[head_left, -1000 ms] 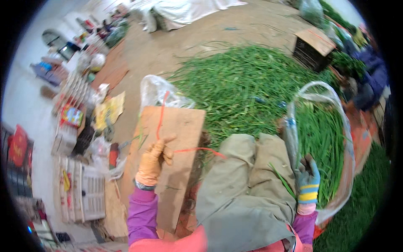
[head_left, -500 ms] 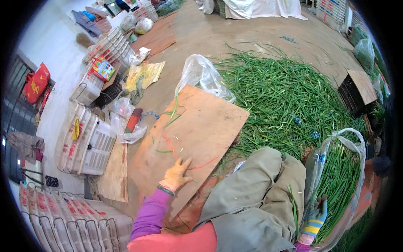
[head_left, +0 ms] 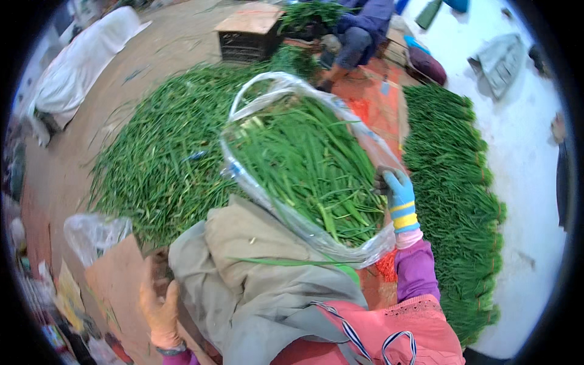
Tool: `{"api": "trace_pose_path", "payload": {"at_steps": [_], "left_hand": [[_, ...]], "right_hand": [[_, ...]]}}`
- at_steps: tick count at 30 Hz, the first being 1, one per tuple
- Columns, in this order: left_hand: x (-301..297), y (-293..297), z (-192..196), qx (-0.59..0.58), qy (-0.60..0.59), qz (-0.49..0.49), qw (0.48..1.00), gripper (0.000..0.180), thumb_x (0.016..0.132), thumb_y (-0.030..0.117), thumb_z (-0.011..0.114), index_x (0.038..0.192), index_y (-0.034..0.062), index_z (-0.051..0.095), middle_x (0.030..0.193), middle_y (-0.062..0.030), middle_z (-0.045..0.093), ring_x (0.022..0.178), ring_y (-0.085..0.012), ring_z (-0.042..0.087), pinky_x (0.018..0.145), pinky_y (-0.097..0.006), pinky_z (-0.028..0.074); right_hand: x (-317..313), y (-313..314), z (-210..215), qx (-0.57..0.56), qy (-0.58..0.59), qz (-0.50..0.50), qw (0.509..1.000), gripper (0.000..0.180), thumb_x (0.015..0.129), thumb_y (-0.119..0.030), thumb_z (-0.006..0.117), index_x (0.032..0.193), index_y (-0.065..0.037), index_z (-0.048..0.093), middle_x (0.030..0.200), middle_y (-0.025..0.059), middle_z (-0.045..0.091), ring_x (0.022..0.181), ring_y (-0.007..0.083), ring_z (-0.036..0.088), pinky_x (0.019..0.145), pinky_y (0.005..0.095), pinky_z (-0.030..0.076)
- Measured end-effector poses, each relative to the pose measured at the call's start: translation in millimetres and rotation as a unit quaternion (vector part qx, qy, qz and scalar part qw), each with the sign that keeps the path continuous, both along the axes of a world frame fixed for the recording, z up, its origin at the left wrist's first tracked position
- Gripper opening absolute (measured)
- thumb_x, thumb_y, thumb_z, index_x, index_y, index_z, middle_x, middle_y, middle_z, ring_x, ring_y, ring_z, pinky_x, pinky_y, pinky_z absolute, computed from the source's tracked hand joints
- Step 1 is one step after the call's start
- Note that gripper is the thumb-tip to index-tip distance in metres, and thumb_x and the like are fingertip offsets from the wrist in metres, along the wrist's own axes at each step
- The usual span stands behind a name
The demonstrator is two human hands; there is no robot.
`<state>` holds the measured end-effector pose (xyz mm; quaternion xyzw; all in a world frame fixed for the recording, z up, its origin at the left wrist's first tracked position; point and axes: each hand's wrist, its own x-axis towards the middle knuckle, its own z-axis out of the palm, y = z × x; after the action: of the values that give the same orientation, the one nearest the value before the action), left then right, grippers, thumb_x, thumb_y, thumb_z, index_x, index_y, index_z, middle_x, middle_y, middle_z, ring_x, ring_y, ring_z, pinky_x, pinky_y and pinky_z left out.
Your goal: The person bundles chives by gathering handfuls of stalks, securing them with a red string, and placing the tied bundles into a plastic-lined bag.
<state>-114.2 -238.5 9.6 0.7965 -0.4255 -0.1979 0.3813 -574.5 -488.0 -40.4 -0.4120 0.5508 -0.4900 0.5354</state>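
My right hand (head_left: 399, 193), in a grey-fingered glove with a blue and yellow cuff, is at the right rim of a clear plastic bag (head_left: 252, 185). Its bent fingers reach over the chives, grasping nothing I can see. Long green chives (head_left: 304, 164) fill the wide-mouthed bag, which lies beside my knees. My left hand (head_left: 161, 313), in an orange glove, is at the edge of a wooden board (head_left: 115, 283). Its thumb and fingers stand apart, slightly blurred, with nothing visible between them. A loose green leaf (head_left: 286, 263) lies across my trousers.
A large heap of loose chives (head_left: 164, 164) spreads on the floor ahead and left. Bundled chives (head_left: 450, 213) form a long row along the white wall at right. Farther off, a co-worker (head_left: 359, 33) sits near a black crate (head_left: 246, 45). Another plastic bag (head_left: 94, 234) touches the board.
My view has swung to the right, bringing the bundled row and the co-worker into sight. My left hand has gone from the board's middle to its edge. The right hand has moved farther up the bag.
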Motion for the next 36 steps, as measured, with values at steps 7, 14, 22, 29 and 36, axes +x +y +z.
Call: {"api": "trace_pose_path", "payload": {"at_steps": [7,14,22,29,36], "left_hand": [[-155,-150,-37,-0.077,-0.093,-0.492,0.862,0.053,0.066,0.015,0.069,0.116,0.0049,0.052,0.109,-0.0143,0.057,0.1,-0.031,0.055,0.085,-0.037,0.046],[-213,-170,-81,0.098,-0.23,-0.509,0.824,0.021,0.064,0.01,0.063,0.084,0.0038,0.057,0.097,-0.0113,0.056,0.093,-0.029,0.055,0.075,-0.039,0.048],[-215,-168,-114,0.156,-0.357,-0.538,0.747,0.011,0.074,0.011,0.054,0.078,0.007,0.063,0.081,-0.0087,0.062,0.084,-0.0279,0.06,0.072,-0.036,0.05],[-207,-151,-101,0.059,-0.188,-0.657,0.728,0.015,0.071,0.014,0.055,0.082,0.0048,0.062,0.079,-0.013,0.062,0.081,-0.0305,0.061,0.069,-0.041,0.049],[-226,-140,-102,0.081,-0.209,-0.653,0.724,0.014,0.07,0.015,0.056,0.077,0.0053,0.063,0.077,-0.0141,0.062,0.078,-0.0309,0.062,0.066,-0.039,0.05]], "right_hand": [[-9,34,-31,-0.041,0.375,0.128,0.917,0.028,0.076,-0.021,0.064,0.097,-0.003,0.064,0.09,0.0123,0.065,0.084,0.0208,0.062,0.075,0.0308,0.048],[65,80,-51,0.031,0.507,0.23,0.83,0.046,0.072,-0.049,0.062,0.093,-0.008,0.061,0.082,0.0169,0.063,0.078,0.034,0.06,0.069,0.0416,0.047],[41,39,-51,0.036,0.449,0.269,0.851,0.039,0.069,-0.037,0.062,0.089,-0.004,0.06,0.082,0.0191,0.061,0.077,0.0361,0.058,0.068,0.0411,0.046],[-11,27,-69,-0.045,0.598,0.154,0.785,0.058,0.068,-0.046,0.065,0.112,-0.009,0.055,0.099,0.0153,0.058,0.086,0.0343,0.057,0.076,0.0416,0.046],[42,75,-48,0.127,0.627,0.257,0.725,0.108,0.061,-0.064,0.064,0.138,-0.002,0.021,0.112,0.0233,0.054,0.098,0.0347,0.057,0.082,0.0415,0.045]]}}
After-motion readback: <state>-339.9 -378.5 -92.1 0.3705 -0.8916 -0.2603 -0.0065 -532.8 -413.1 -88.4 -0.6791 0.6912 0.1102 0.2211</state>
